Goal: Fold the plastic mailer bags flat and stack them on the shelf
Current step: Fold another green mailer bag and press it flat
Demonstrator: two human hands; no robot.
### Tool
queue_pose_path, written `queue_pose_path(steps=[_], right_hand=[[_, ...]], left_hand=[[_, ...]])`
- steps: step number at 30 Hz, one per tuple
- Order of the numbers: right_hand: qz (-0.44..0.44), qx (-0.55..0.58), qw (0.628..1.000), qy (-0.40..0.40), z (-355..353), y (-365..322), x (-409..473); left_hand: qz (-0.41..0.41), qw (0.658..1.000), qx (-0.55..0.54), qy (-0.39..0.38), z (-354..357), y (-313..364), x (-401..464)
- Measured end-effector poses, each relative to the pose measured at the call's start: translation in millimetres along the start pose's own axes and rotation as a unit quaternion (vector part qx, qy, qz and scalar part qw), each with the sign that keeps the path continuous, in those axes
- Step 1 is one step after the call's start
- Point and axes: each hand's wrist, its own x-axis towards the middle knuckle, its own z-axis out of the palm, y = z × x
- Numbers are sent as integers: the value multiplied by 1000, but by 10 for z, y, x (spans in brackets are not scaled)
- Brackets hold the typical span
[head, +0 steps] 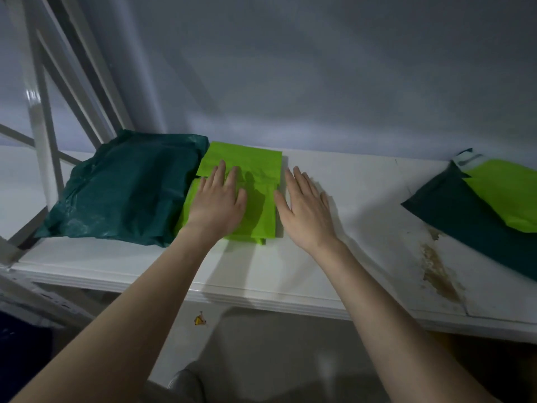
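Observation:
A stack of folded lime-green mailer bags (255, 167) lies on the white shelf (334, 257), against the back wall. My left hand (218, 202) presses flat on the stack's left part, fingers straight. My right hand (305, 207) lies flat at the stack's right edge, fingers straight; whether it touches the shelf surface I cannot tell. A pile of folded dark green mailer bags (128, 190) sits just left of the lime stack, touching it.
At the shelf's right end lie a dark green mailer (465, 225) and a lime-green one (511, 193) on top of it. White metal frame struts (43, 117) rise at the left. A brown stain (438, 271) marks the shelf's right part.

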Motion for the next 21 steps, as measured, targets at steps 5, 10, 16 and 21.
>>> queue_pose_path(steps=[5, 10, 16, 21], right_hand=[[11, -18, 999, 41, -308, 180, -78], [25, -50, 994, 91, -762, 572, -233], [80, -69, 984, 146, -1425, 1212, -483], [119, -99, 974, 164, -1872, 1782, -738]], left_hand=[[55, 997, -30, 50, 7, 464, 13], [114, 989, -52, 76, 59, 941, 48], [168, 980, -84, 60, 97, 1645, 112], [189, 963, -192, 8, 238, 2342, 123]])
